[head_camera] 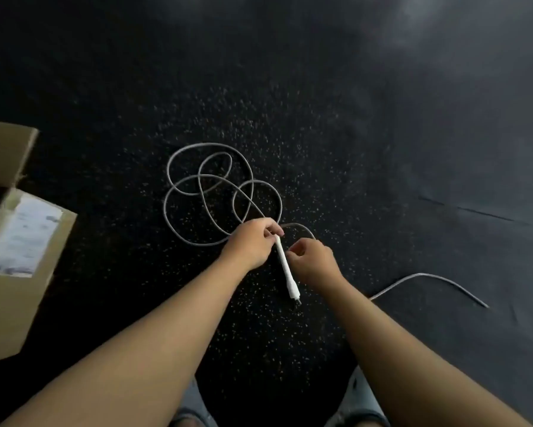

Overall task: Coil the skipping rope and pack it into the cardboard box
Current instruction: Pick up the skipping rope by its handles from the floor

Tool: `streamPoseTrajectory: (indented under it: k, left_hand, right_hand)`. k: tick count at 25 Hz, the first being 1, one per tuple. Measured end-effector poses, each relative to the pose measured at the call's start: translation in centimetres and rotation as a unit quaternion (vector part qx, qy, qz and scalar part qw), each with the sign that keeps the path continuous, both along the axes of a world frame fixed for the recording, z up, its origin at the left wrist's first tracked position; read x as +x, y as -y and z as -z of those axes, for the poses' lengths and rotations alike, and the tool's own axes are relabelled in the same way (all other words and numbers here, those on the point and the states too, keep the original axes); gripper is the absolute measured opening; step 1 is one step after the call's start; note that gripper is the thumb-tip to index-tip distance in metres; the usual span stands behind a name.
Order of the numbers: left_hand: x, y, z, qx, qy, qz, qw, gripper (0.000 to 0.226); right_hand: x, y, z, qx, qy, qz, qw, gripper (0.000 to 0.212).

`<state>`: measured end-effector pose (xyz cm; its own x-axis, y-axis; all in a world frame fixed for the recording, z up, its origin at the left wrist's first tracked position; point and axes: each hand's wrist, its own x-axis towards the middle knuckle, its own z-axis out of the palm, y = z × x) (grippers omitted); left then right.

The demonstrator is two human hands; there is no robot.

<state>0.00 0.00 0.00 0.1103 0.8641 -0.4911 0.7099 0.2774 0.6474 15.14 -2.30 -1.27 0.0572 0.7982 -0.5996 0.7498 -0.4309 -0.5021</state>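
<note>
A grey skipping rope (211,192) lies in loose overlapping loops on the dark speckled floor. My left hand (252,241) pinches the top of its white handle (286,269), which slants down toward me. My right hand (312,260) is closed on the rope just right of the handle, where a short arc of rope rises behind it. Another stretch of the rope (428,282) curves away at the right of my right forearm. The open cardboard box (22,272) stands at the left edge, with a white label on its flap.
The floor is a dark rubber mat with light flecks; a seam (480,212) runs across it at the right. My feet in light sandals (360,402) show at the bottom edge between my forearms.
</note>
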Motion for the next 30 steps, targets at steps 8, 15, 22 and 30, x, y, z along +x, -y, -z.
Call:
streamPoseTrajectory:
  k: [8,15,22,30]
  left_hand:
    - [1.8,-0.7,6.5,0.081,-0.235,0.226,0.942,0.037]
    - [0.3,-1.9,-1.7,0.270,-0.195,0.251,0.909,0.017]
    - [0.9,-1.2,-22.5,0.349,0.025,0.069,0.934,0.015]
    - [0.6,2.3,-37.3,0.405,0.312,-0.103,0.853,0.103]
  right_hand:
    - [-1.2,-0.8,6.6,-0.095,0.116,-0.090,0.985,0.030]
    - [0.2,-2.3,-7.0,0.060,0.038,-0.062,0.996,0.023]
    - [3.8,-1.7,-25.8,0.060,-0.429,0.223,0.873,0.047]
    - [1.1,2.8,-37.0,0.304,-0.270,-0.035,0.913,0.024]
